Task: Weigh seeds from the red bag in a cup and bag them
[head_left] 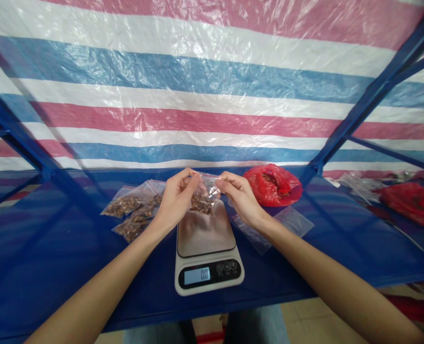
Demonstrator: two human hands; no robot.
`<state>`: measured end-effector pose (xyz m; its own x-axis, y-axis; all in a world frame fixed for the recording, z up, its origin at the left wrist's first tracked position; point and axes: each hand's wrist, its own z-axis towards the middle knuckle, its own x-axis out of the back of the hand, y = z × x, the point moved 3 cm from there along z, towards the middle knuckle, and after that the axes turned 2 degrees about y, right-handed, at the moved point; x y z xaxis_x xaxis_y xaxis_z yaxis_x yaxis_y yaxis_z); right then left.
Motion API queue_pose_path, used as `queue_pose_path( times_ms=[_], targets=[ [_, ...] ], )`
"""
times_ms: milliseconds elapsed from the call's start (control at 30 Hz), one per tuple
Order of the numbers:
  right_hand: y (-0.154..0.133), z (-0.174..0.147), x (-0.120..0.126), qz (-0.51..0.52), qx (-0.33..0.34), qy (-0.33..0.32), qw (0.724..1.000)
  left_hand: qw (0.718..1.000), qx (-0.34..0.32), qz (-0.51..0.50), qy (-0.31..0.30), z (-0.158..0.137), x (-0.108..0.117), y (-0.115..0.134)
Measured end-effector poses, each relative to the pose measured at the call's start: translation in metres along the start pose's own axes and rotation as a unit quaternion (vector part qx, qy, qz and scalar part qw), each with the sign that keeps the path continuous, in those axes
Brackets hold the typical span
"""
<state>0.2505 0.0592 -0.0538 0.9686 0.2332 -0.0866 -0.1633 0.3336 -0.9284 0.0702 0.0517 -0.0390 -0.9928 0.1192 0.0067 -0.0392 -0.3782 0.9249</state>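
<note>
Between my two hands hangs a clear zip bag (203, 203) with small brown pieces in its lower part. My left hand (179, 193) pinches its top edge on the left, and my right hand (238, 193) pinches the same edge on the right. Under the bag stands a white kitchen scale (207, 236) with a metal plate; its display reads 0.0. Left of my left hand lie several filled zip bags (125, 205) of similar brown pieces. Beside my right wrist, flat clear zip bags (292, 220) rest on the blue surface.
An open red plastic bag (274, 186) with brown pieces inside sits behind my right hand. Farther right lies another red bag (410, 203) near crumpled clear plastic. Blue metal posts (358, 112) rise at both sides, with a striped sheet (197, 86) behind. The blue shelf's front edge (154, 322) is close to my legs.
</note>
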Motion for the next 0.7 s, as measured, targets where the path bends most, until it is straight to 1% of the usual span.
queue_pose_path(
  times_ms=[167, 300, 467, 567, 700],
  targets=[
    [-0.001, -0.001, 0.0, 0.013, 0.001, 0.017, 1.0, 1.0, -0.007, -0.015, 0.014, -0.001, -0.001, -0.005],
    [-0.003, -0.002, -0.001, 0.027, -0.001, 0.035, 0.999, 0.998, -0.024, -0.022, 0.049, -0.004, -0.003, -0.005],
    [-0.001, -0.005, -0.008, 0.039, 0.009, 0.016, 0.999, 0.999, -0.008, -0.029, 0.03, -0.007, -0.006, -0.002],
    [0.001, -0.007, -0.011, 0.03, 0.0, 0.005, 1.0, 1.0, -0.006, -0.014, 0.025, -0.008, -0.008, 0.0],
    [0.0, -0.009, -0.013, 0.051, 0.001, -0.005, 0.999, 1.0, -0.011, 0.012, 0.001, -0.009, -0.01, 0.0]
  ],
)
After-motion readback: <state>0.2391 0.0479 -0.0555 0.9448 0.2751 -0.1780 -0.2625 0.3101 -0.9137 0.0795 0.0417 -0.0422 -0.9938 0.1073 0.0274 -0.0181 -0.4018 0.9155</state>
